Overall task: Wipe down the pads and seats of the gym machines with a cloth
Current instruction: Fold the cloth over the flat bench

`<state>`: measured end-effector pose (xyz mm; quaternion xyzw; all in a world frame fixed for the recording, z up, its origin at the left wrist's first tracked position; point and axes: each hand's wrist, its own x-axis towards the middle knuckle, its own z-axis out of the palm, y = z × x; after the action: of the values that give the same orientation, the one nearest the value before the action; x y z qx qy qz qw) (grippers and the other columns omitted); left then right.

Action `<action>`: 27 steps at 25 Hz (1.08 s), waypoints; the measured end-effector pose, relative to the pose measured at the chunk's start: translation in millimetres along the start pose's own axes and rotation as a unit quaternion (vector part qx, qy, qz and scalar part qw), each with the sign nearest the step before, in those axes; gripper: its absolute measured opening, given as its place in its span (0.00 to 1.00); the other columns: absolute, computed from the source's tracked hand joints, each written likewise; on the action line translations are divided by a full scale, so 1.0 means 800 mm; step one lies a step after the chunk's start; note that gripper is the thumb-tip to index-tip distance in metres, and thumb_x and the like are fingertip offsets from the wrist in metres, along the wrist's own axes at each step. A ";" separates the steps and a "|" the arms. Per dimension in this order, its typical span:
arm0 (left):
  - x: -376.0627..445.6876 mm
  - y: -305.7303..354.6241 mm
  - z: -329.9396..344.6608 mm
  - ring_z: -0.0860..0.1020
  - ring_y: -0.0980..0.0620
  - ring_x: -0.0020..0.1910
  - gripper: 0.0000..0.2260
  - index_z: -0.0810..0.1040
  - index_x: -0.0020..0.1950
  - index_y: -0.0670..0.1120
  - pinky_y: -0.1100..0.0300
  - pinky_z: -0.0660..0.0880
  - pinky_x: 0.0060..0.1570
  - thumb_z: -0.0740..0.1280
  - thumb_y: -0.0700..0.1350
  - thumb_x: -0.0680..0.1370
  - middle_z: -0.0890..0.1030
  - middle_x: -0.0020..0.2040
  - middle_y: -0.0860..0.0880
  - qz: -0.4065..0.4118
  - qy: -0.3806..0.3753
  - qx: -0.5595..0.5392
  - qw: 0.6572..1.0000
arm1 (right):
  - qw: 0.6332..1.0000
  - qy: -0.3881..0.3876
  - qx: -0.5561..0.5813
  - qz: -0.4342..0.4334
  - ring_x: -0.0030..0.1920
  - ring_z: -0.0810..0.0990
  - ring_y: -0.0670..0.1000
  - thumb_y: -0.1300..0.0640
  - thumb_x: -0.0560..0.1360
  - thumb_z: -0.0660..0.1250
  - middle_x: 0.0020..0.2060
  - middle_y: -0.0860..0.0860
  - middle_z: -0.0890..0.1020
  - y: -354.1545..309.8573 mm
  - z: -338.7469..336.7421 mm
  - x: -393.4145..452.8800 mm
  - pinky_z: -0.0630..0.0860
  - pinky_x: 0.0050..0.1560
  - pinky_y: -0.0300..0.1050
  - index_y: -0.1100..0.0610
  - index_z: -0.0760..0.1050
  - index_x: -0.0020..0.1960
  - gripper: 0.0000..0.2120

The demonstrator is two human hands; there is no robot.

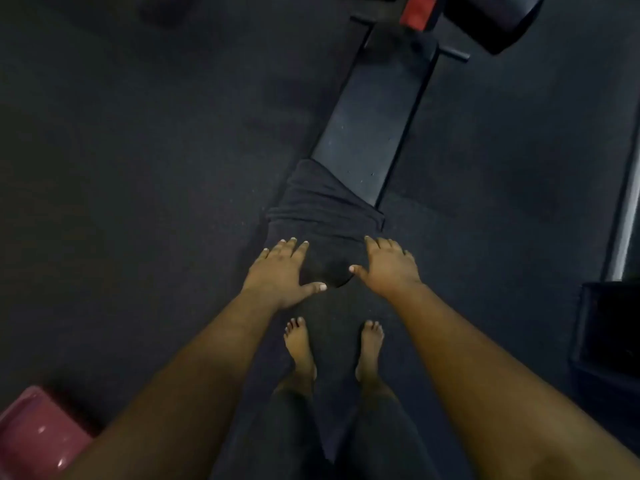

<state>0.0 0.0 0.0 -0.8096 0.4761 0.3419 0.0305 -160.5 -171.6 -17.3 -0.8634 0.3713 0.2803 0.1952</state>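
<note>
Bare feet (301,344) stand on the floor (138,168) just short of the bench (374,112). Left hand (280,271) and right hand (388,268), fingers spread flat, press the dark cloth (322,216) draped over the bench's near end. Beyond the bench's far end sits a red part (415,10).

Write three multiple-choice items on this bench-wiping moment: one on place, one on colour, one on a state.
1. Where does the dark cloth lie?
A. on the near end of the bench pad
B. on the floor
C. on the far end

2. What colour is the object at lower left?
A. green
B. pinkish red
C. white

3. How are the left hand and right hand?
A. fists
B. flat on the cloth
C. raised

A: it drapes the near end. B: its colour shows. B: fingers lie spread.
</note>
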 end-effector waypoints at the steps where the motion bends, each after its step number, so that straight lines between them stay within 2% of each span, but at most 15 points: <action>1: 0.020 -0.004 0.011 0.51 0.46 0.82 0.47 0.47 0.83 0.50 0.44 0.53 0.79 0.58 0.75 0.74 0.51 0.83 0.46 -0.006 -0.017 0.000 1.000 | 1.000 -0.008 0.010 0.009 0.76 0.63 0.59 0.35 0.80 0.60 0.77 0.56 0.65 0.004 0.011 0.026 0.65 0.71 0.61 0.54 0.54 0.81 0.38; 4: 0.072 -0.017 0.052 0.50 0.46 0.82 0.46 0.47 0.83 0.51 0.45 0.53 0.79 0.58 0.74 0.74 0.52 0.83 0.47 -0.032 -0.022 -0.013 0.999 | 0.995 -0.045 0.040 0.074 0.69 0.72 0.61 0.36 0.80 0.61 0.70 0.58 0.73 0.018 0.050 0.098 0.70 0.63 0.57 0.56 0.59 0.78 0.35; 7: 0.106 -0.020 0.084 0.50 0.46 0.82 0.46 0.47 0.83 0.51 0.44 0.53 0.79 0.58 0.74 0.74 0.52 0.83 0.47 -0.040 -0.023 -0.022 0.999 | 0.982 -0.062 0.098 0.149 0.65 0.76 0.62 0.36 0.80 0.61 0.65 0.59 0.77 0.020 0.087 0.144 0.73 0.59 0.55 0.58 0.66 0.72 0.31; 12: 0.115 -0.017 0.105 0.48 0.47 0.82 0.46 0.45 0.83 0.51 0.45 0.51 0.80 0.58 0.74 0.75 0.50 0.83 0.47 -0.055 -0.045 -0.027 0.997 | 0.964 -0.017 0.186 0.188 0.58 0.79 0.61 0.50 0.82 0.64 0.58 0.59 0.80 0.025 0.113 0.170 0.75 0.53 0.52 0.59 0.75 0.61 0.14; 16: 0.103 -0.018 0.099 0.49 0.47 0.82 0.46 0.46 0.83 0.51 0.45 0.51 0.80 0.57 0.74 0.75 0.50 0.83 0.47 -0.068 -0.031 -0.023 0.997 | 0.980 -0.034 0.141 0.137 0.51 0.80 0.59 0.53 0.82 0.63 0.53 0.57 0.82 0.030 0.095 0.175 0.71 0.44 0.47 0.57 0.78 0.56 0.10; 19: 0.078 -0.013 0.082 0.49 0.47 0.82 0.46 0.46 0.83 0.51 0.46 0.51 0.80 0.58 0.74 0.75 0.51 0.83 0.47 -0.082 -0.027 -0.026 0.996 | 0.988 -0.013 0.136 0.072 0.43 0.78 0.56 0.53 0.79 0.61 0.43 0.54 0.80 0.018 0.067 0.143 0.72 0.40 0.47 0.57 0.75 0.49 0.08; 21: 0.056 -0.003 0.059 0.49 0.47 0.82 0.46 0.46 0.83 0.52 0.46 0.51 0.80 0.58 0.74 0.74 0.51 0.83 0.47 -0.088 -0.022 -0.027 0.996 | 0.986 0.008 0.160 0.035 0.42 0.77 0.56 0.54 0.79 0.61 0.39 0.52 0.76 0.008 0.038 0.111 0.71 0.39 0.47 0.57 0.74 0.48 0.07; 24: 0.009 0.013 0.016 0.50 0.47 0.82 0.46 0.47 0.83 0.51 0.46 0.52 0.80 0.58 0.74 0.74 0.51 0.83 0.47 -0.098 -0.010 -0.028 0.995 | 0.970 0.035 0.237 -0.030 0.38 0.78 0.54 0.57 0.78 0.64 0.36 0.51 0.79 -0.010 -0.019 0.060 0.73 0.37 0.47 0.55 0.74 0.45 0.04; 27: -0.038 0.035 -0.027 0.49 0.47 0.82 0.47 0.46 0.83 0.50 0.46 0.51 0.80 0.59 0.74 0.74 0.50 0.83 0.47 -0.106 -0.002 -0.025 0.994 | 0.949 0.053 0.301 -0.077 0.36 0.78 0.48 0.61 0.77 0.67 0.34 0.46 0.79 -0.026 -0.084 0.017 0.74 0.39 0.43 0.53 0.77 0.45 0.04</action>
<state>-20.1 -0.6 41.9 -0.8554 0.3790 0.3498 0.0474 -114.7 -202.2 28.0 -0.8040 0.3809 0.0933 0.4469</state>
